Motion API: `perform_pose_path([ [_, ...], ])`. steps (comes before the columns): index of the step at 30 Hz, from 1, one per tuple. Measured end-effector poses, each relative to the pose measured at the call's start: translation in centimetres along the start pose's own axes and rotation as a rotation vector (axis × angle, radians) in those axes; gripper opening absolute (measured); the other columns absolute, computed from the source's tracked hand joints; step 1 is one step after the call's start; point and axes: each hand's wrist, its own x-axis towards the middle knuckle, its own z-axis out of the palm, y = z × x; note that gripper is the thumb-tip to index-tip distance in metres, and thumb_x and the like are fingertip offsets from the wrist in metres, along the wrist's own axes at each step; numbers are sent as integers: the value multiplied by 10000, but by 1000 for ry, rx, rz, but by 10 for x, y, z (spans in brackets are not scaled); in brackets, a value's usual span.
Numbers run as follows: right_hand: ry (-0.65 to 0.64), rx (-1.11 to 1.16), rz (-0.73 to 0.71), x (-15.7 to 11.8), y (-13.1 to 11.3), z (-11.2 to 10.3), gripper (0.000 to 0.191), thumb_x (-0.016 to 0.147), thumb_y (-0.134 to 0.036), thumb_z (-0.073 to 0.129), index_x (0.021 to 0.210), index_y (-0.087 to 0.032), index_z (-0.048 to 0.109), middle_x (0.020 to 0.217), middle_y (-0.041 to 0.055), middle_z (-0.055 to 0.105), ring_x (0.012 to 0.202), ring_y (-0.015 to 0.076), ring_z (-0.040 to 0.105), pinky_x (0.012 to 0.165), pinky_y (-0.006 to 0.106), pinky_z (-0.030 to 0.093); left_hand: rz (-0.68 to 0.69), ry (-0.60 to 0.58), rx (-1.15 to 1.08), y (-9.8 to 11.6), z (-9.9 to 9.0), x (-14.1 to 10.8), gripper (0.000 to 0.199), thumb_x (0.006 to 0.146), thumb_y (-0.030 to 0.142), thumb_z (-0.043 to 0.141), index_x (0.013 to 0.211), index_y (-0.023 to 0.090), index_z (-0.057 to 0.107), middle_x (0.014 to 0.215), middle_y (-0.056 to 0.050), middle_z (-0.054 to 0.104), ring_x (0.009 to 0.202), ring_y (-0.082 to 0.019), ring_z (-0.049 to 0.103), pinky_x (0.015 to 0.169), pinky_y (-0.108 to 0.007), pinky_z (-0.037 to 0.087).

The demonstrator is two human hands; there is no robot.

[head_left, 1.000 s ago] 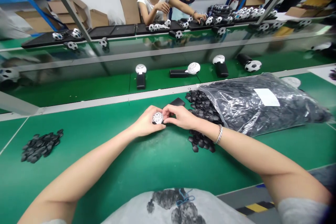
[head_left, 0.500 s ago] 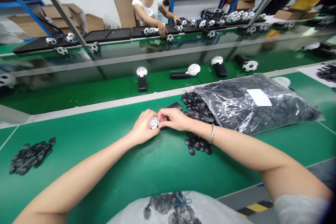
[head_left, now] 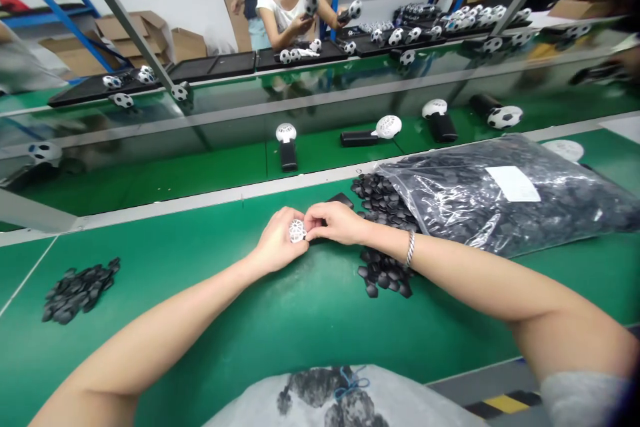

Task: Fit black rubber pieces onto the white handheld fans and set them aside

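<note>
My left hand (head_left: pixel 277 243) is wrapped round the white openwork ball-shaped head of a handheld fan (head_left: pixel 297 231), keeping it just above the green bench. Behind my right fingers part of its black handle (head_left: pixel 343 199) shows. My right hand (head_left: pixel 334 222) is pinched against the right side of the fan head; whatever lies between its fingertips is hidden. Loose black pentagon-like pieces (head_left: pixel 383 197) are heaped beyond and below my right wrist, spilling from a clear plastic bag (head_left: pixel 465 193) full of them.
A smaller pile of black pieces (head_left: pixel 80 290) lies on the left of the bench. Beyond the metal edge, several football-patterned fans, such as one fan (head_left: pixel 287 147), rest on a green conveyor. Across it a co-worker (head_left: pixel 290 10) holds fans above black trays (head_left: pixel 215 67).
My hands keep nearly the same hold on the fan. The view has shifted slightly. Across the line, the co-worker has raised both hands with football-patterned fans.
</note>
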Motion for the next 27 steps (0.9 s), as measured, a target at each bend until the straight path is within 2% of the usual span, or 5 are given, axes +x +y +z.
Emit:
perform_pose_path([
  [5,127,-401,104,17,33,-104,494,641,-388,684,1067,-172,559,1104,73,556,1008,205,508,852,310,414,-67,11,-152,12,0,48,349,613,195,605,942,172,492,793,6,537,676,-135,510,642,-265,421],
  [12,200,-996,808,15,129,-239,751,576,-223,721,1259,-274,414,1331,109,316,1151,326,371,905,441,357,-20,292,100,4,17,195,337,673,248,588,979,140,493,980,-78,544,926,-213,520,806,-345,424],
  [18,248,-957,824,-2,148,-252,604,609,-268,673,1177,-180,488,1054,120,470,890,205,516,797,317,415,55,243,192,0,32,203,627,642,316,650,1177,88,418,1234,-165,434,1192,-296,341,998,-421,292],
  [23,553,-965,647,-33,71,-248,562,585,-293,677,1103,-129,530,953,128,459,864,212,468,785,364,403,437,263,434,44,8,121,661,706,317,601,1273,119,325,1362,-151,295,1289,-285,188,1044,-447,221],
  [27,541,-909,319,-46,-7,-178,541,615,-226,623,1139,-172,501,1015,103,442,957,211,443,842,330,389,584,317,661,83,-7,70,652,744,323,558,1306,136,285,1394,-145,260,1314,-296,131,1056,-499,127],
])
